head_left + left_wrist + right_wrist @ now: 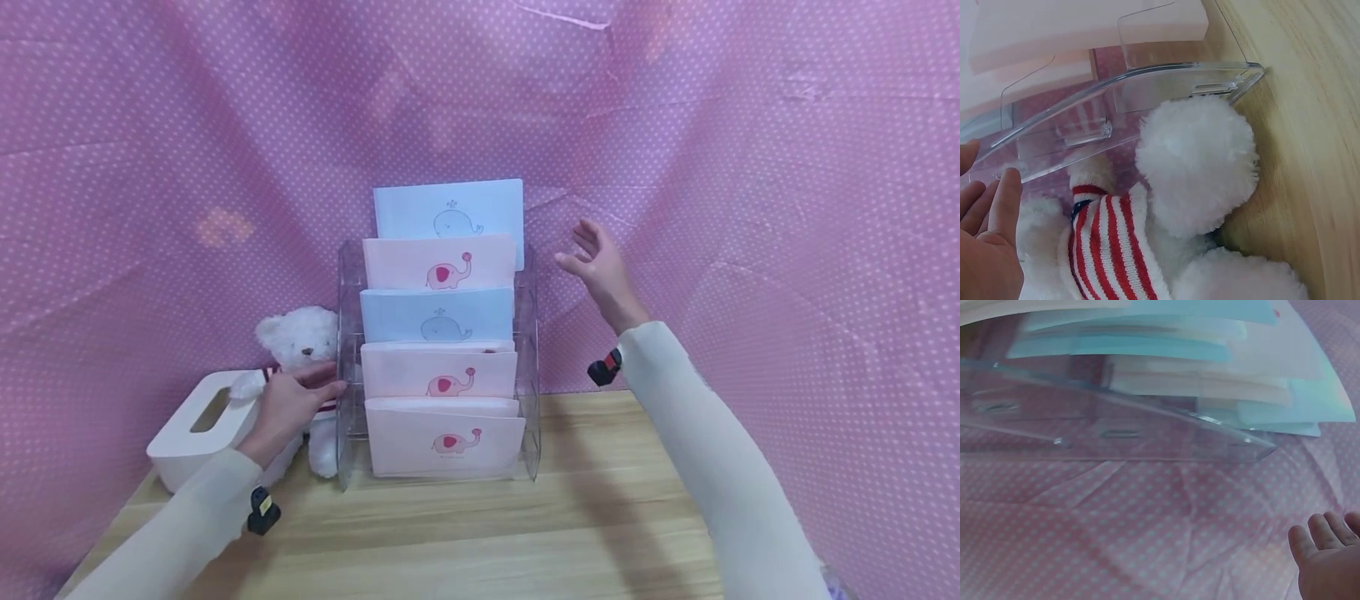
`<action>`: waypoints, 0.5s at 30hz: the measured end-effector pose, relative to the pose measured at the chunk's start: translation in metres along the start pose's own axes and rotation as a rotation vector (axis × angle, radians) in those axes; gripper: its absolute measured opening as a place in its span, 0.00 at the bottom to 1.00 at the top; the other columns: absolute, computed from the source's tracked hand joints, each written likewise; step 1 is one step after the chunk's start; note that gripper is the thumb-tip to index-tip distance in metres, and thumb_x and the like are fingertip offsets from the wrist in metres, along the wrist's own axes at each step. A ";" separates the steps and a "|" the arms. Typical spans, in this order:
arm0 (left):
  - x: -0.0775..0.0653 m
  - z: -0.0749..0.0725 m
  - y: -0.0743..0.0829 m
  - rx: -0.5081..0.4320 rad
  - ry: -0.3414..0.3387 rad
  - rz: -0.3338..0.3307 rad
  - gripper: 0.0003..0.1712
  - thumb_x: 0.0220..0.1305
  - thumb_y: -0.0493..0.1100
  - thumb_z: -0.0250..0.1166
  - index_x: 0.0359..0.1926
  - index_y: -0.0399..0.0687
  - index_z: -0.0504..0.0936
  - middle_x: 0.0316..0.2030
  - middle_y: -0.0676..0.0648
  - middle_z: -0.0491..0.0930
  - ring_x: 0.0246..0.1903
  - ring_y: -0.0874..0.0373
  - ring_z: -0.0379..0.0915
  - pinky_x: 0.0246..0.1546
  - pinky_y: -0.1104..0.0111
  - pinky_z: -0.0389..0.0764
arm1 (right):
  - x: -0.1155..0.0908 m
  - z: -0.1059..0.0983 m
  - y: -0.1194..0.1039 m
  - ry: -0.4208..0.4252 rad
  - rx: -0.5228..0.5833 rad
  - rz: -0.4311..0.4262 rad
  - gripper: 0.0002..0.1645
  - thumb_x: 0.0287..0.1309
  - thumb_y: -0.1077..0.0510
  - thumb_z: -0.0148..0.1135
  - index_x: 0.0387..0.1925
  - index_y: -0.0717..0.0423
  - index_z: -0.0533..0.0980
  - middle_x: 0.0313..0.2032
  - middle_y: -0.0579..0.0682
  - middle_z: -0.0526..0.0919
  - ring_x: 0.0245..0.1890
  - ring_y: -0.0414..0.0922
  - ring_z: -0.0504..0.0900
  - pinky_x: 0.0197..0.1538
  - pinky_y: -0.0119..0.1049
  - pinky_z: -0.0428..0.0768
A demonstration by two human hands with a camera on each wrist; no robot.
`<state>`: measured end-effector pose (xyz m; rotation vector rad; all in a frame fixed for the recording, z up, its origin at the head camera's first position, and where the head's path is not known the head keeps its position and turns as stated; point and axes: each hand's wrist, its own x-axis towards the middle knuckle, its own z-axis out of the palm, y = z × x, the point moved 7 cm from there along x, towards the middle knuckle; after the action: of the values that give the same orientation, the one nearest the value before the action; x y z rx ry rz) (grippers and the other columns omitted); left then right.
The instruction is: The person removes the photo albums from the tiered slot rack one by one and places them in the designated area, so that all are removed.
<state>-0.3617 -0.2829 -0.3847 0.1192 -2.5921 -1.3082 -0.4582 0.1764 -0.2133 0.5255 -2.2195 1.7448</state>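
A clear acrylic rack [528, 358] stands upright with pink and pale blue cards in stepped tiers. Whale drawings mark the blue cards, such as the top card [405, 208]; the pink front card [405, 446] has an elephant. My left hand [288, 408] is at the rack's left side panel, its fingertips right at the clear edge [1141, 74] and its fingers fairly straight. To the right of the top card, my right hand [603, 271] is raised in the air, fingers spread and holding nothing. In the right wrist view its fingers [1322, 531] are apart from the rack.
A white plush bear [303, 333] in a red-striped top sits against the rack's left, behind my left hand. Beside it stands a white tissue box [180, 446] with an oval opening. Pink dotted cloth [720, 167] hangs behind the wooden table [450, 542].
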 end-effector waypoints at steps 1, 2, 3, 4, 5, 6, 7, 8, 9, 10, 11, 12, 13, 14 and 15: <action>0.000 0.001 0.001 -0.002 -0.001 -0.008 0.32 0.65 0.53 0.70 0.66 0.43 0.78 0.62 0.38 0.80 0.62 0.40 0.78 0.60 0.52 0.81 | 0.004 0.002 -0.002 0.001 -0.008 0.001 0.52 0.63 0.58 0.67 0.80 0.53 0.48 0.80 0.53 0.54 0.80 0.50 0.56 0.81 0.46 0.59; -0.001 0.001 0.002 -0.002 0.004 -0.005 0.31 0.65 0.52 0.70 0.65 0.43 0.78 0.62 0.38 0.80 0.62 0.41 0.78 0.59 0.53 0.82 | 0.008 0.003 -0.004 0.001 -0.019 0.005 0.52 0.63 0.57 0.67 0.80 0.52 0.48 0.80 0.52 0.55 0.80 0.50 0.56 0.81 0.46 0.59; -0.001 0.002 0.003 -0.004 0.009 -0.001 0.30 0.66 0.51 0.70 0.65 0.42 0.78 0.61 0.38 0.80 0.61 0.41 0.79 0.58 0.54 0.83 | 0.011 0.004 -0.006 0.002 -0.024 0.006 0.52 0.63 0.57 0.67 0.80 0.51 0.48 0.80 0.51 0.55 0.80 0.49 0.56 0.81 0.46 0.59; -0.001 0.002 0.004 -0.005 0.017 0.002 0.30 0.66 0.51 0.70 0.64 0.42 0.79 0.61 0.37 0.81 0.60 0.41 0.79 0.56 0.55 0.84 | 0.014 0.006 -0.008 0.005 -0.032 0.008 0.52 0.63 0.56 0.67 0.80 0.50 0.48 0.80 0.50 0.55 0.80 0.48 0.56 0.81 0.45 0.59; -0.001 0.003 0.005 -0.013 0.020 0.002 0.29 0.66 0.50 0.70 0.64 0.42 0.79 0.60 0.37 0.81 0.59 0.42 0.81 0.54 0.57 0.85 | 0.017 0.007 -0.010 0.010 -0.037 0.010 0.52 0.63 0.56 0.67 0.80 0.49 0.49 0.80 0.49 0.55 0.80 0.47 0.56 0.81 0.44 0.59; -0.001 0.003 0.005 -0.022 0.025 -0.001 0.28 0.66 0.49 0.69 0.63 0.42 0.80 0.59 0.37 0.81 0.57 0.42 0.81 0.52 0.60 0.86 | 0.020 0.008 -0.012 0.013 -0.043 0.015 0.52 0.63 0.55 0.68 0.80 0.48 0.49 0.80 0.49 0.55 0.80 0.47 0.57 0.81 0.44 0.60; -0.002 0.003 0.005 -0.030 0.029 -0.003 0.27 0.66 0.49 0.69 0.63 0.41 0.80 0.58 0.36 0.82 0.56 0.43 0.82 0.50 0.62 0.87 | 0.023 0.010 -0.013 0.014 -0.044 0.021 0.51 0.64 0.55 0.68 0.80 0.47 0.50 0.80 0.48 0.55 0.80 0.47 0.57 0.81 0.44 0.60; -0.002 0.004 0.005 -0.039 0.033 -0.003 0.27 0.66 0.48 0.69 0.62 0.41 0.80 0.58 0.36 0.82 0.55 0.44 0.83 0.48 0.65 0.88 | 0.025 0.012 -0.015 0.016 -0.044 0.026 0.51 0.63 0.55 0.68 0.80 0.47 0.50 0.80 0.48 0.56 0.79 0.47 0.57 0.80 0.44 0.61; -0.002 0.004 0.005 -0.044 0.035 -0.004 0.26 0.66 0.47 0.69 0.62 0.41 0.81 0.57 0.36 0.83 0.53 0.45 0.84 0.46 0.68 0.88 | 0.028 0.014 -0.016 0.019 -0.047 0.033 0.50 0.63 0.54 0.68 0.79 0.46 0.51 0.80 0.47 0.56 0.79 0.46 0.58 0.80 0.44 0.61; -0.002 0.004 0.004 -0.050 0.037 -0.005 0.26 0.66 0.47 0.69 0.61 0.41 0.81 0.57 0.36 0.83 0.51 0.47 0.85 0.44 0.70 0.88 | 0.030 0.016 -0.018 0.022 -0.053 0.039 0.50 0.63 0.54 0.68 0.79 0.47 0.52 0.80 0.47 0.57 0.79 0.46 0.58 0.80 0.44 0.62; -0.002 0.004 0.004 -0.055 0.037 -0.008 0.25 0.66 0.46 0.69 0.61 0.40 0.81 0.56 0.36 0.84 0.50 0.48 0.85 0.42 0.72 0.88 | 0.032 0.018 -0.019 0.023 -0.055 0.042 0.50 0.63 0.54 0.68 0.79 0.47 0.52 0.79 0.47 0.58 0.79 0.46 0.59 0.80 0.44 0.62; -0.003 0.004 0.004 -0.052 0.041 -0.009 0.25 0.66 0.46 0.69 0.61 0.40 0.82 0.56 0.36 0.84 0.49 0.50 0.86 0.41 0.73 0.87 | 0.034 0.020 -0.020 0.025 -0.059 0.044 0.49 0.63 0.53 0.68 0.79 0.48 0.53 0.79 0.47 0.58 0.79 0.46 0.59 0.79 0.43 0.63; -0.003 0.004 0.004 -0.052 0.044 -0.005 0.24 0.66 0.46 0.69 0.60 0.40 0.82 0.55 0.35 0.84 0.49 0.50 0.86 0.40 0.74 0.87 | 0.036 0.021 -0.021 0.026 -0.062 0.047 0.49 0.63 0.53 0.68 0.78 0.48 0.53 0.79 0.47 0.59 0.79 0.45 0.59 0.79 0.43 0.63; -0.003 0.004 0.004 -0.051 0.045 -0.002 0.24 0.66 0.45 0.69 0.60 0.40 0.82 0.55 0.35 0.85 0.48 0.50 0.86 0.40 0.74 0.87 | 0.038 0.023 -0.021 0.028 -0.063 0.050 0.49 0.63 0.53 0.68 0.78 0.48 0.53 0.79 0.47 0.59 0.79 0.45 0.59 0.79 0.43 0.63; -0.002 0.004 0.005 -0.054 0.044 0.001 0.24 0.66 0.45 0.69 0.59 0.39 0.82 0.55 0.35 0.84 0.48 0.50 0.86 0.40 0.72 0.88 | 0.040 0.024 -0.022 0.027 -0.063 0.052 0.49 0.63 0.53 0.68 0.78 0.48 0.54 0.79 0.48 0.60 0.79 0.45 0.60 0.79 0.43 0.63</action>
<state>-0.3602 -0.2762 -0.3835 0.1358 -2.5171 -1.3588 -0.4843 0.1438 -0.1831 0.4308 -2.2808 1.6899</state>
